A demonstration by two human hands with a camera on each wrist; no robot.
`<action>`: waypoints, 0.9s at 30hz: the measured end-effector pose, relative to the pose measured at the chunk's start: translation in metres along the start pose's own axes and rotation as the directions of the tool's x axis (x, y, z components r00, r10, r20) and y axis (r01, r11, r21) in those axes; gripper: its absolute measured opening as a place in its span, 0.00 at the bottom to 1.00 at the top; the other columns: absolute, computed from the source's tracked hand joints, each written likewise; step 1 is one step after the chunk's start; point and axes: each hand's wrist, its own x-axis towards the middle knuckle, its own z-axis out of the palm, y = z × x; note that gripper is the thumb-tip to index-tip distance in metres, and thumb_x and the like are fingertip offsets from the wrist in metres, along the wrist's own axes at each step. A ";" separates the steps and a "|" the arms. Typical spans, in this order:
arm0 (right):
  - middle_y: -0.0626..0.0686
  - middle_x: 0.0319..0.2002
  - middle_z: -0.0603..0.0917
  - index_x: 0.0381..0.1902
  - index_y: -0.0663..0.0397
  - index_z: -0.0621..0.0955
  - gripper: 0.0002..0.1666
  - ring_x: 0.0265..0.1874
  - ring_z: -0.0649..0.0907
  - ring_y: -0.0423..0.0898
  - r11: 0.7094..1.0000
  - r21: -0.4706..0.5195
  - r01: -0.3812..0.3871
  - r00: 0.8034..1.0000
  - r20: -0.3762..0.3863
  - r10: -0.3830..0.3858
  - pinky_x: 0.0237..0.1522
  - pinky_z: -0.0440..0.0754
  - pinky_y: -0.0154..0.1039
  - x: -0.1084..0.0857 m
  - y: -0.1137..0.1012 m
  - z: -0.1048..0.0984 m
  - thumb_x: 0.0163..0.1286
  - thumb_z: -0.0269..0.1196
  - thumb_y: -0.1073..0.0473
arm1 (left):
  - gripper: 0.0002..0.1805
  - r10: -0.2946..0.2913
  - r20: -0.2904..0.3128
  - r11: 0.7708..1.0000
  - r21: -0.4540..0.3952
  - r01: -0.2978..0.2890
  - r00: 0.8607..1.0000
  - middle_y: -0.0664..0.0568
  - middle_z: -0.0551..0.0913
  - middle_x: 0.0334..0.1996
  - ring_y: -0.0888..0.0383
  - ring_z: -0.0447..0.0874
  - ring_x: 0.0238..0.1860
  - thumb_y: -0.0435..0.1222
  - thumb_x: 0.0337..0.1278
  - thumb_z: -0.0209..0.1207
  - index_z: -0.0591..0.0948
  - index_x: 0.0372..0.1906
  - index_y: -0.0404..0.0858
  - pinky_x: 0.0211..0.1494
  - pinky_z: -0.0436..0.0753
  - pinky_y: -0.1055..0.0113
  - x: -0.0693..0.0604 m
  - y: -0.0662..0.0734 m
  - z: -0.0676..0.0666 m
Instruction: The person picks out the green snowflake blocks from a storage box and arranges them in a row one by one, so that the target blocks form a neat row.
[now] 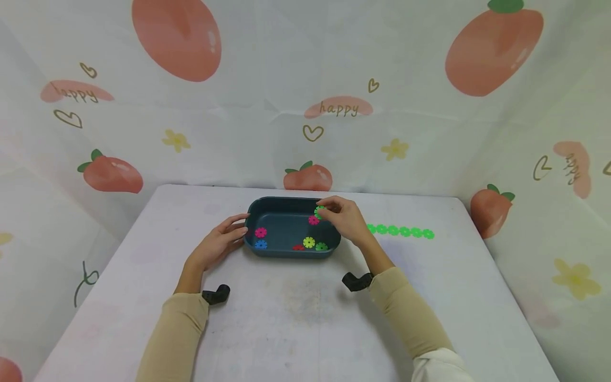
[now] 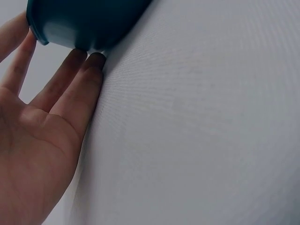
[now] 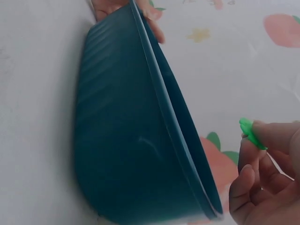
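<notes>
My right hand [image 1: 346, 218] pinches a bright green snowflake-shaped plastic disc [image 3: 252, 134] between thumb and finger, above the right end of a dark teal basin [image 1: 286, 254]. With fairly straight fingers, my left hand [image 1: 218, 245] touches the basin's left end; in the left wrist view its fingertips press against the outer wall. Inside the basin lie several loose discs: a pink disc [image 1: 260, 232], a blue disc [image 1: 261, 244], a red disc [image 1: 298, 248], a yellow disc [image 1: 309, 242], a darker green disc [image 1: 322, 246] and another pink disc [image 1: 313, 220].
To the right of the basin, a row of several bright green discs [image 1: 404, 232] lies on the white table [image 1: 296, 318], its left end partly hidden by my right hand. A printed curtain [image 1: 267, 106] hangs behind the table and along its sides.
</notes>
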 end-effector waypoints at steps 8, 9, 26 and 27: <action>0.57 0.41 0.85 0.54 0.56 0.84 0.17 0.44 0.86 0.63 0.998 0.027 -0.053 0.996 -0.076 0.055 0.42 0.86 0.44 -0.008 0.007 -0.015 0.72 0.67 0.55 | 0.34 0.000 0.009 1.000 0.010 0.000 1.000 0.40 0.57 0.80 0.43 0.56 0.80 0.44 0.75 0.57 0.60 0.79 0.45 0.83 0.59 0.44 0.003 0.002 0.003; 0.57 0.41 0.85 0.54 0.57 0.84 0.17 0.44 0.86 0.62 0.998 0.028 -0.061 0.995 -0.083 0.063 0.41 0.86 0.43 -0.009 0.008 -0.018 0.72 0.67 0.54 | 0.34 -0.001 0.009 1.000 0.012 0.001 1.000 0.40 0.57 0.80 0.43 0.56 0.80 0.44 0.75 0.57 0.60 0.79 0.45 0.83 0.59 0.44 0.003 0.003 0.003; 0.50 0.38 0.83 0.54 0.59 0.84 0.18 0.38 0.86 0.53 0.992 0.027 -0.119 0.977 -0.175 0.122 0.35 0.85 0.34 -0.017 0.042 -0.048 0.72 0.66 0.56 | 0.37 -0.022 0.004 0.999 0.039 0.021 1.000 0.43 0.57 0.80 0.45 0.57 0.80 0.49 0.73 0.58 0.59 0.80 0.49 0.82 0.60 0.46 0.000 -0.001 -0.004; 0.50 0.38 0.84 0.54 0.59 0.84 0.17 0.38 0.86 0.53 0.992 0.023 -0.123 0.975 -0.185 0.126 0.35 0.86 0.35 -0.019 0.044 -0.051 0.72 0.66 0.56 | 0.37 -0.020 0.008 0.999 0.039 0.020 1.000 0.44 0.57 0.80 0.45 0.57 0.80 0.49 0.72 0.59 0.59 0.79 0.49 0.82 0.60 0.46 0.001 -0.001 -0.003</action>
